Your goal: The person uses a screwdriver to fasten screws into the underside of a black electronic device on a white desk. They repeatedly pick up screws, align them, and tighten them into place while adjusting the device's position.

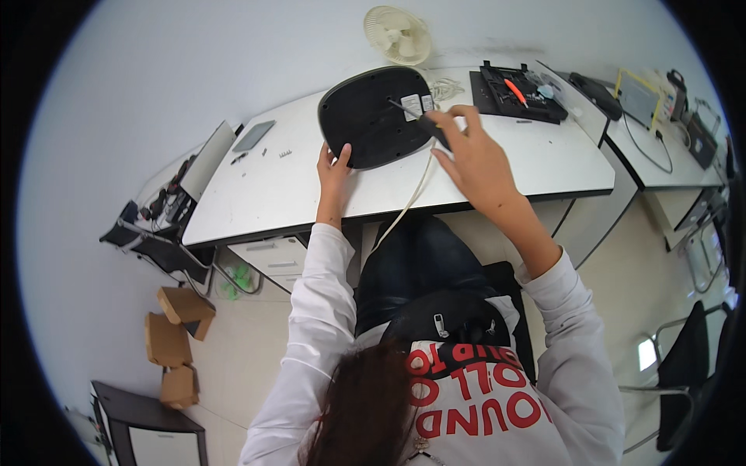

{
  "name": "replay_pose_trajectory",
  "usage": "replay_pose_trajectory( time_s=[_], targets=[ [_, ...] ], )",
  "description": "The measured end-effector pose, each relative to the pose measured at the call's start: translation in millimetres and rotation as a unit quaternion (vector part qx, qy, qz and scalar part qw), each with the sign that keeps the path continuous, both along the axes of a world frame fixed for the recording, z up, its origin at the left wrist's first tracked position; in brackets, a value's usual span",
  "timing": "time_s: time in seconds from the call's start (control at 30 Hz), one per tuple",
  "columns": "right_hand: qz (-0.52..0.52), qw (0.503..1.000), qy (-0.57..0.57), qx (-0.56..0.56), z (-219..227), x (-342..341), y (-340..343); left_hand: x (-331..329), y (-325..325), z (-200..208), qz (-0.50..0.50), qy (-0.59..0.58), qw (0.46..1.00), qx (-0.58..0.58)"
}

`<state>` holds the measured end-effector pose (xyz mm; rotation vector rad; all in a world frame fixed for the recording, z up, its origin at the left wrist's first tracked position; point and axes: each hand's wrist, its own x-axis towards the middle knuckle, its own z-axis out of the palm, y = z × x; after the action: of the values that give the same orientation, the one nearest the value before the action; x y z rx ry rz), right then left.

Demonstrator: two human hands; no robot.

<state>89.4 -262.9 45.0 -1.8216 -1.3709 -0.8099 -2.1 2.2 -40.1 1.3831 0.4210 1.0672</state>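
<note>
A black rounded base (357, 116), seen from its underside with holes and white labels, is tilted up on the white desk. My left hand (335, 172) grips its lower left edge, thumb on the underside. In my right hand (479, 161) is a screwdriver (434, 129) with a dark handle. Its shaft slants up to the left across the base, and the tip is at or near a spot around the middle. I cannot tell whether it sits in a screw. A pale cable (416, 194) runs from beside the base over the desk's front edge.
Behind the base is a cream fan head (398, 36) with a coiled cord (446, 88). An open black tool case (522, 93) with an orange-handled tool lies at the right. Small screws (285, 154) and a grey phone-like slab (254, 136) lie at the left. Cardboard boxes (167, 339) stand on the floor.
</note>
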Motion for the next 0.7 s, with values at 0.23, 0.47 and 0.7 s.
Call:
replay_pose_trajectory(
  time_s=[0.23, 0.47, 0.7],
  targets=[
    [0.037, 0.997, -0.018, 0.07, -23.0, 6.6, 3.9, 1.8, 1.8, -0.5, -0.002, 0.002, 1.0, 0.002],
    [0.038, 0.994, -0.003, 0.098, -30.7, 6.7, 5.0, 0.7, 5.2, -2.6, -0.003, 0.015, 1.0, 0.008],
    [0.0, 0.996, -0.044, 0.084, -27.2, -1.3, 12.9, 1.6, 5.8, -3.0, -0.013, 0.013, 1.0, 0.008]
  ],
)
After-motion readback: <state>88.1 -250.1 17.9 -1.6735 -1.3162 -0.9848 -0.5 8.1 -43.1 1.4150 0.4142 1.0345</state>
